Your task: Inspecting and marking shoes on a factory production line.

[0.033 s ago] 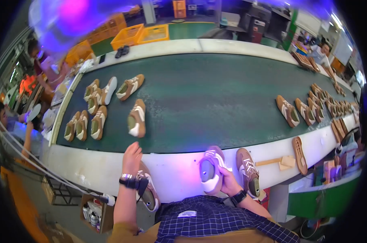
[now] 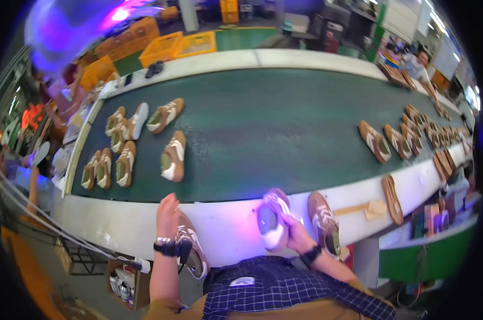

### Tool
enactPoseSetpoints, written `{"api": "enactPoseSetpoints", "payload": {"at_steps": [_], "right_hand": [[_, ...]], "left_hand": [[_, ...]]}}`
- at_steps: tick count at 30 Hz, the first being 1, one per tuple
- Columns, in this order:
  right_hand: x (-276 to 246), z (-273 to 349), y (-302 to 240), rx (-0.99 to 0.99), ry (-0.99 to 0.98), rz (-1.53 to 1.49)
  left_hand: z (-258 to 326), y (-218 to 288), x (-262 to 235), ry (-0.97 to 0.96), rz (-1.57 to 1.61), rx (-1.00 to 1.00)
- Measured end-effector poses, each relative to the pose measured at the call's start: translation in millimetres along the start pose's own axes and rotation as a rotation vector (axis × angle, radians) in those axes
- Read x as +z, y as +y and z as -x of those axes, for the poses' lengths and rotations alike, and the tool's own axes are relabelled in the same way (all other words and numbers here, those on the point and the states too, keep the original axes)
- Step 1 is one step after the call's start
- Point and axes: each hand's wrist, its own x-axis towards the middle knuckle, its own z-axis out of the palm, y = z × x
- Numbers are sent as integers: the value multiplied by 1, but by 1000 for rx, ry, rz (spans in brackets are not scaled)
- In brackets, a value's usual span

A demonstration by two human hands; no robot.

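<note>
My right hand (image 2: pixel 300 236) is closed round a lace-up sneaker (image 2: pixel 272 223), its heel towards me, over the white ledge of the worktable. Violet light falls on this sneaker. My left hand (image 2: pixel 168 216), empty with its fingers stretched away from me, is above the ledge near the belt's edge. Just right of that wrist, a brown sneaker with white stripes (image 2: pixel 192 246) is partly covered by the hand and wrist. Another brown sneaker (image 2: pixel 323 224) stands right of the held one, toe pointing away from me.
A green conveyor belt (image 2: pixel 263 128) carries sneakers at left and right. On the ledge to the right are a wooden-handled brush-like tool (image 2: pixel 359 209) and a tan sole (image 2: pixel 392 200). Yellow crates (image 2: pixel 196 45) stand beyond. People work at both sides.
The whole view has shifted slightly. My left hand has moved a little down and back from the belt, its fingers straighter. My right hand still holds the sneaker, slightly turned.
</note>
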Motion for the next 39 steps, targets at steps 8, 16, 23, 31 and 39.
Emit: {"api": "enactPoseSetpoints", "payload": {"at_steps": [8, 16, 23, 31, 39], "right_hand": [[126, -177, -94, -195, -443, 9], [104, -110, -64, -518, -135, 758], [-9, 73, -84, -682, 659, 1560], [-119, 128, -58, -304, 718, 1480], [-68, 60, -13, -262, 702, 1469]], "left_hand": [[60, -28, -67, 291, -374, -16], [77, -80, -98, 58, -274, -87], [94, -46, -48, -180, -590, -4], [69, -67, 3, -313, -521, 80], [69, -86, 94, -543, -553, 141]]}}
